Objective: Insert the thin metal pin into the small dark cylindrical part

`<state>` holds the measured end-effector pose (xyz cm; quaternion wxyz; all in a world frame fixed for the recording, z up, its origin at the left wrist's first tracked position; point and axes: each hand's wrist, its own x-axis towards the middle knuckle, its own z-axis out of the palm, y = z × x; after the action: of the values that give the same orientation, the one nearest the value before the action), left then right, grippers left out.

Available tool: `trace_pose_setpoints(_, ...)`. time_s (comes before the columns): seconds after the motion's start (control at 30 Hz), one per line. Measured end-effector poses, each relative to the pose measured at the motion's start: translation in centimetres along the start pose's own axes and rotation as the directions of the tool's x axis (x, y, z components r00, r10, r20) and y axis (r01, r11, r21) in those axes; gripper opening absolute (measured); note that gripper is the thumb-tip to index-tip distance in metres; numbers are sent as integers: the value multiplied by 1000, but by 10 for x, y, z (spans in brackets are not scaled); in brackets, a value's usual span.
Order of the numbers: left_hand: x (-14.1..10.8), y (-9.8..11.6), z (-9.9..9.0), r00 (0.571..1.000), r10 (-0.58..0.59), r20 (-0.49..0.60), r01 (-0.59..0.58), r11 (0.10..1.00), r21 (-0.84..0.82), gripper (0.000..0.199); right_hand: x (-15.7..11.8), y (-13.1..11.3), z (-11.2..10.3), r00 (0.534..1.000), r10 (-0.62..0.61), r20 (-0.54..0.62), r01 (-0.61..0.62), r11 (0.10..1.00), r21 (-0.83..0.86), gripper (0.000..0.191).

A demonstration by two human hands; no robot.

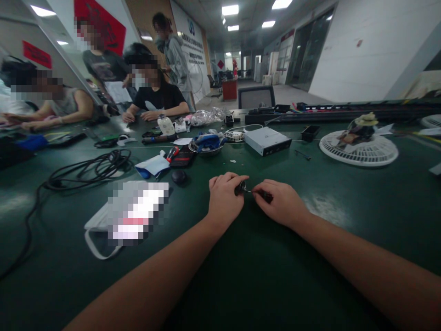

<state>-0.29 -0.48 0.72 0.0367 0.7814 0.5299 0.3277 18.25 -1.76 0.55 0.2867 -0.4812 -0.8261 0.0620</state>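
Observation:
My left hand (225,196) is closed around a small dark round part (240,187) with a shiny rim, mostly hidden by the fingers. Facing it, my right hand (280,201) pinches a thin dark tool (264,196) that looks like a small screwdriver. A slim metal shaft runs between the two hands and meets the round part. Both hands are just above the green table (241,285). Exactly what the round part is, I cannot make out.
Left of my hands lie a computer mouse (179,177), a white strapped item (99,216) and a coiled black cable (93,168). Beyond are a metal bowl with blue cloth (208,142), a white box-shaped drive (267,140) and a white fan grille (358,149). Several people are across the table.

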Motion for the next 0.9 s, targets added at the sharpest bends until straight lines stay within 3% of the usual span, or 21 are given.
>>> trace_pose_setpoints(0.23,0,1,1,995,71,63,-72,997,9,39,0,-1,2,998,60,-34,-61,998,-29,15)
trace_pose_setpoints(0.5,0,0,0,999,-29,-24,29,1000,-10,40,-1,-3,0,993,92,-73,-94,995,-25,10)
trace_pose_setpoints(0.6,0,-2,2,999,-42,-16,43,999,7,40,-3,-6,-2,992,80,-102,-81,997,-7,21)
trace_pose_setpoints(0.77,0,-6,4,995,-28,93,21,997,71,42,-3,-7,-1,992,-101,79,99,995,32,13)
trace_pose_setpoints(0.9,-1,-7,5,995,-15,95,7,996,86,42,-2,-5,2,972,-143,184,149,989,-18,14)
